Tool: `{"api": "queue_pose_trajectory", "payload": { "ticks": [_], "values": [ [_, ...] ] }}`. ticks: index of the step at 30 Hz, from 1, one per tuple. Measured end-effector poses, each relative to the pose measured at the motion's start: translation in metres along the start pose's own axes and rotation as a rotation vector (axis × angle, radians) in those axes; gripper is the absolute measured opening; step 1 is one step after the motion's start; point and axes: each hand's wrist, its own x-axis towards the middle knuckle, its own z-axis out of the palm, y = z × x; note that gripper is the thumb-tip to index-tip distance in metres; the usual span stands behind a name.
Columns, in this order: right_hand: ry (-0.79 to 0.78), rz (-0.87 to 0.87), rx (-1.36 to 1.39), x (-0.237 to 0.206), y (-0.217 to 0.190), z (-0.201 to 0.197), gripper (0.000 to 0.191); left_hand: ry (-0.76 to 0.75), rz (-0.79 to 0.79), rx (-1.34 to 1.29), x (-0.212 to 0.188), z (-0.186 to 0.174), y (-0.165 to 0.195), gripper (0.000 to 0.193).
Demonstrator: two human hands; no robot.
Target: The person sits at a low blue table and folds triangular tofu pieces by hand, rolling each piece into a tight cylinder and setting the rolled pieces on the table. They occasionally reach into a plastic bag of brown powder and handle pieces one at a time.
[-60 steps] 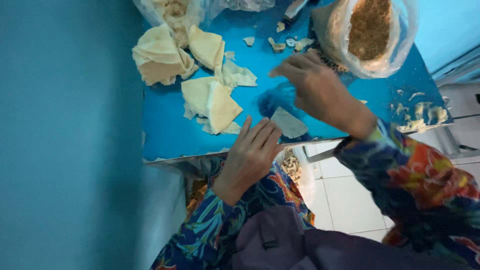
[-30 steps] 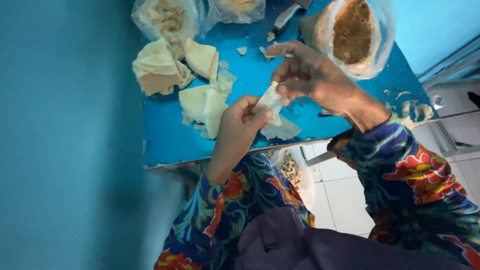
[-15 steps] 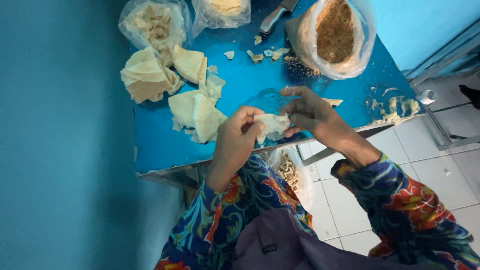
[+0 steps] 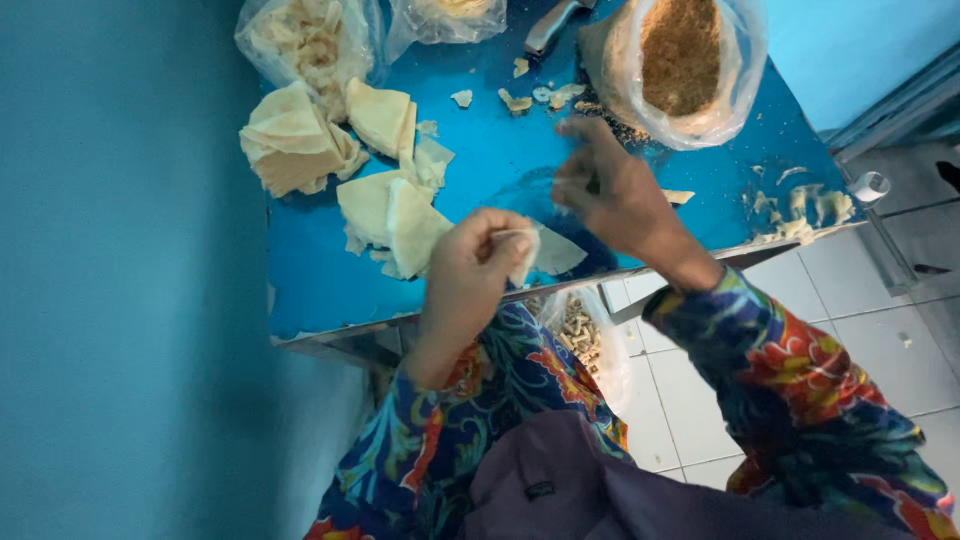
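1. My left hand (image 4: 470, 265) grasps a pale wrapper (image 4: 545, 250) by one edge, thumb and fingertips pinched on it; the sheet hangs out toward my right hand over the near rim of the blue table (image 4: 320, 280).
2. My right hand (image 4: 610, 190) hovers just past the wrapper's far side, fingers half curled. It is blurred, so I cannot tell whether it pinches anything or is empty.
3. As I judge it, the step in hand is working this one sheet. To do it well I would keep the left pinch light and near the edge, so that the thin sheet does not tear, and bring the right fingers to the free corner rather than the middle.
4. The bag of brown crumbs (image 4: 685, 65) stands just beyond my right hand; the wrapper should stay low over the table if anything is spooned from it.
5. The loose stack of folded sheets (image 4: 385, 215) lies just left of my grip, and a bigger pile (image 4: 290, 140) beyond it, so spares are near.
6. Hard to make out: the two clear bags (image 4: 300, 40) at the far edge are cut off by the frame, as is a grey tool (image 4: 550, 25).
7. Below the table edge, under my grip, a bag of small pale pieces (image 4: 580, 335) is half hidden.
8. Small scraps (image 4: 800, 215) lie right of my right hand; their kind is unclear.
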Motion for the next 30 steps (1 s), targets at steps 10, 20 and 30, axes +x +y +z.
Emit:
{"api": "queue_pose_trajectory", "payload": {
  "ticks": [10, 20, 30],
  "values": [
    [-0.097, -0.403, -0.076, 0.088, -0.006, 0.048, 0.077, 0.285, 0.159, 0.025, 0.001, -0.037, 0.039, 0.015],
    [-0.246, -0.364, -0.022, 0.071, -0.012, 0.034, 0.069, 0.205, 0.148, 0.180, 0.001, -0.028, 0.032, 0.038],
    [-0.374, -0.187, 0.246, 0.026, -0.053, 0.020, 0.065, 0.133, 0.162, 0.575, -0.005, -0.032, 0.045, 0.058]
  ]
}}
